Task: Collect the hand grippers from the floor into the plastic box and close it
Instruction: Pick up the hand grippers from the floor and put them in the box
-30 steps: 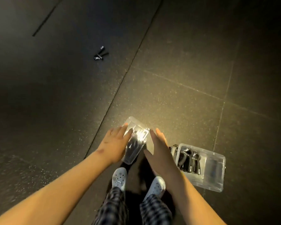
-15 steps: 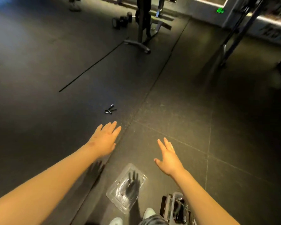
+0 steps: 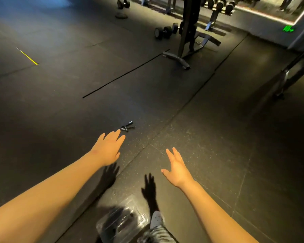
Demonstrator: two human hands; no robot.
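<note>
A hand gripper [image 3: 127,127] lies on the dark floor [image 3: 218,155]; the left hand [image 3: 109,148] hovers just short of it, fingers straight, holding nothing; the right hand [image 3: 178,170] is farther back, fingers spread, also holding nothing; a clear lid [image 3: 123,221] lies well behind the hand gripper, by a shoe [image 3: 156,219].

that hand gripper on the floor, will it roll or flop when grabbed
Probably stiff: the hand gripper shows splayed handles off a metal coil. Unlikely to roll, lying flat with handles spread. Likely light, looking small next to the left hand.
</note>
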